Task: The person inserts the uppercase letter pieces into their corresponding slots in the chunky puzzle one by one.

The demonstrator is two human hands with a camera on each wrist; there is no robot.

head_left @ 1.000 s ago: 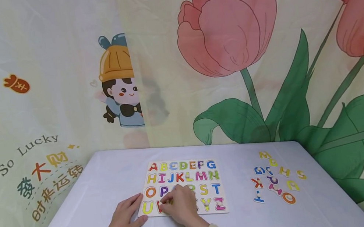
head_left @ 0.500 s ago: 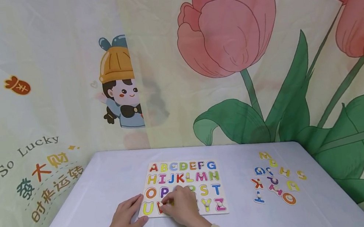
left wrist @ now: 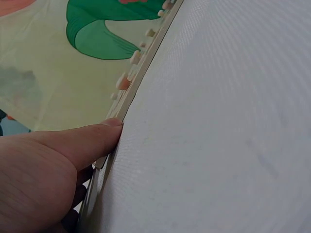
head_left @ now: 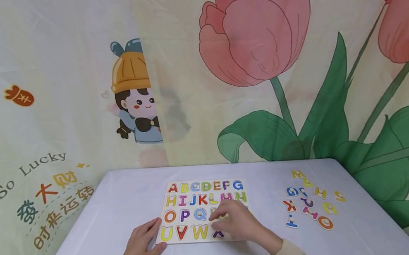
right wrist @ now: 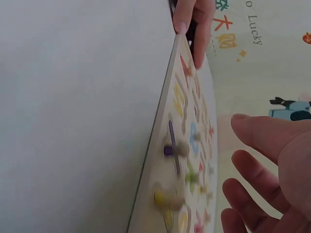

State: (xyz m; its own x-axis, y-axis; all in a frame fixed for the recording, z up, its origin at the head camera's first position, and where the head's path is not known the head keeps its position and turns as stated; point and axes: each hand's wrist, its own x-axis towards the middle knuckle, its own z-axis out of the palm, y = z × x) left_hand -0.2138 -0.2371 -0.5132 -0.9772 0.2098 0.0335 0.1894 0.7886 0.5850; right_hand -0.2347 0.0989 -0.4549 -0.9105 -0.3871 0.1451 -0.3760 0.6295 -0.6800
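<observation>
My left hand [head_left: 138, 244] holds the near left corner of a wooden alphabet puzzle board [head_left: 186, 242]. In the left wrist view its thumb [left wrist: 99, 138] presses against the board's edge, and the other fingers are mostly hidden. Over the right part of the board hovers my right hand [head_left: 238, 223], thumb and fingers apart with nothing between them. A purple X [head_left: 218, 234] with a knob is close below its fingertips. The red V [head_left: 182, 232] sits in the bottom row, left of the yellow W [head_left: 200, 232]. My right hand hides several letters at the board's lower right.
Several loose knobbed letters lie in a cluster on the white tablecloth to the right, including an orange O [head_left: 325, 223], a red K [head_left: 289, 206] and a yellow S [head_left: 339, 196]. Behind the table hangs a printed tulip curtain [head_left: 192, 153].
My right hand has left the knob of the red V and moved right over the board, uncovering the W and Q. The left hand stays at the corner.
</observation>
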